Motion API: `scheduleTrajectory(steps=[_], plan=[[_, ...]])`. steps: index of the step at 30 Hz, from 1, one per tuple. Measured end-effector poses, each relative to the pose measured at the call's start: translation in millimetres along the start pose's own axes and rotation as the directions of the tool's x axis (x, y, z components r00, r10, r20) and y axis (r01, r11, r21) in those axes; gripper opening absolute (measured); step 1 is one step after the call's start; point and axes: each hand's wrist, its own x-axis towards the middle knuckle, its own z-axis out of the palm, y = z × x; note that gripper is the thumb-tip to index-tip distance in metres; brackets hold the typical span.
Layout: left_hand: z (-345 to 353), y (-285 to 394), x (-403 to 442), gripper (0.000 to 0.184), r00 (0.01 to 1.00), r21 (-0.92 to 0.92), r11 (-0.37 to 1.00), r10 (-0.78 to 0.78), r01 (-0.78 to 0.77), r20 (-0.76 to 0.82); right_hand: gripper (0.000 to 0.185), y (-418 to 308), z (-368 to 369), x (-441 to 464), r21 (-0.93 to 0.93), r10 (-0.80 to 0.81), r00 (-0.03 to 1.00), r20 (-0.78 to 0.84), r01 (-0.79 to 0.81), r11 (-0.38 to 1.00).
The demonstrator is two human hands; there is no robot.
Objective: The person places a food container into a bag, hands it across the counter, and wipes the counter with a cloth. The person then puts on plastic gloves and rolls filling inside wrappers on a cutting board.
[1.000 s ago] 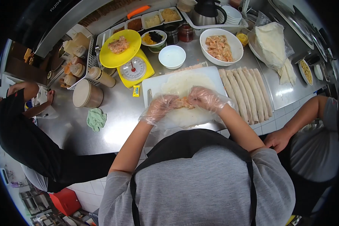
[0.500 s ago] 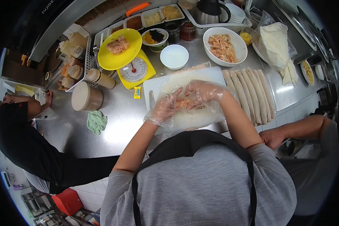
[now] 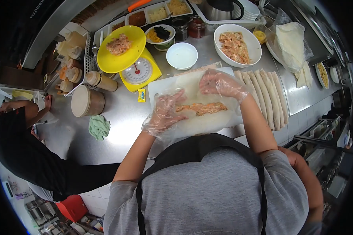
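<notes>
A strip of orange-flecked minced filling (image 3: 202, 108) lies lengthwise on a pale, thin wrapper (image 3: 204, 124) over a white cutting board (image 3: 156, 87). Clear plastic gloves cover both hands. My left hand (image 3: 165, 112) is open at the strip's left end, its thumb and fingers spread to either side of it. Above the strip's right half, my right hand (image 3: 222, 84) hovers with loosely bent fingers and nothing visible in them. Right of the board, long pale rolls (image 3: 262, 96) lie side by side. A white bowl (image 3: 237, 44) behind holds more filling.
A yellow scale (image 3: 139, 72) carries minced filling on its dish. Nearby are a small white bowl (image 3: 182, 56), a lidded tub (image 3: 87, 101) and a green cloth (image 3: 99, 127). Wrapper sheets (image 3: 290, 43) lie at right. One person (image 3: 23, 133) stands left; another person's arm (image 3: 308, 180) is close at right.
My right hand has lifted off the filling and moved right and away. My left hand has shifted left and spread, exposing the strip. The person at right has come closer behind me.
</notes>
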Motion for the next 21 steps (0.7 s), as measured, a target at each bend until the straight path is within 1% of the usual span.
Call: scheduleTrajectory(steps=[1, 2, 3, 4, 5, 6, 7, 8, 9, 10, 12, 13, 14, 15, 16, 18, 19, 21], plan=[[7, -2, 0, 0.076, 1.000, -0.004, 1.000, -0.001, 0.001, 0.003, 0.029, 2, 2, -4, -0.002, 0.004, 0.997, 0.079, -0.004, 1.000], [18, -6, 1, 0.078, 1.000, -0.063, 0.998, 0.010, -0.008, 0.029, 0.022, 2, 5, -8, -0.005, 0.008, 0.988, 0.156, -0.007, 1.000], [28, -10, 2, 0.079, 0.998, -0.122, 0.992, 0.022, -0.015, 0.055, 0.022, 0, 10, -14, -0.005, 0.012, 0.988, 0.155, -0.011, 1.000], [34, -9, 5, 0.079, 0.998, -0.126, 0.992, 0.023, -0.015, 0.056, 0.019, -4, 16, -22, -0.088, -0.038, 0.990, 0.136, 0.050, 0.995], [41, -7, 7, 0.079, 0.994, 0.062, 0.997, 0.042, -0.048, 0.104, 0.017, -7, 22, -30, -0.172, -0.089, 0.989, 0.121, 0.109, 0.979], [45, -8, 9, 0.078, 0.987, 0.247, 0.965, 0.053, -0.090, 0.154, 0.017, -2, 27, -36, -0.174, -0.087, 0.989, 0.121, 0.107, 0.979], [46, -10, 9, 0.078, 0.986, 0.243, 0.966, 0.053, -0.090, 0.155, 0.018, 3, 33, -43, -0.173, -0.087, 0.994, 0.072, 0.098, 0.980], [46, -14, 7, 0.078, 0.991, 0.097, 0.992, 0.072, -0.084, 0.113, 0.021, 7, 38, -51, -0.171, -0.086, 0.996, 0.022, 0.089, 0.981], [47, -16, 6, 0.077, 0.994, -0.050, 0.995, 0.086, -0.082, 0.069, 0.022, 8, 38, -62, -0.227, -0.104, 0.993, -0.060, 0.088, 0.970], [48, -12, 8, 0.077, 0.994, -0.052, 0.995, 0.086, -0.082, 0.070, 0.022, 4, 41, -67, -0.227, -0.101, 0.993, -0.060, 0.085, 0.970], [52, -2, 10, 0.081, 0.999, 0.052, 0.998, 0.044, -0.044, 0.007, 0.027, -5, 49, -72, -0.338, -0.146, 0.947, -0.286, 0.043, 0.940], [55, 0, 11, 0.082, 0.999, 0.088, 0.996, 0.033, -0.031, -0.014, 0.027, -2, 54, -73, -0.338, -0.148, 0.946, -0.289, 0.044, 0.940], [62, -4, 11, 0.087, 0.994, 0.057, 0.996, -0.079, 0.075, 0.076, 0.035, 6, 61, -74, -0.385, -0.121, 0.951, -0.286, 0.002, 0.923], [69, -8, 11, 0.091, 0.968, 0.034, 0.983, -0.185, 0.182, 0.169, 0.043, 13, 67, -76, -0.431, -0.093, 0.954, -0.286, -0.042, 0.901], [74, -10, 14, 0.091, 0.969, 0.035, 0.984, -0.180, 0.177, 0.172, 0.043, 18, 70, -77, -0.432, -0.092, 0.952, -0.292, -0.045, 0.901], [81, -14, 16, 0.094, 0.967, 0.110, 0.988, -0.134, 0.112, 0.217, 0.049, 27, 68, -74, -0.462, -0.093, 0.968, -0.233, -0.026, 0.887], [78, -10, 17, 0.095, 0.965, 0.136, 0.987, -0.118, 0.088, 0.233, 0.049, 26, 62, -73, -0.461, -0.095, 0.967, -0.238, -0.026, 0.887], [56, 17, 29, 0.091, 0.952, -0.117, 0.963, -0.214, 0.244, 0.218, 0.048, 19, 43, -75, -0.191, -0.110, 0.963, -0.246, 0.063, 0.980]])
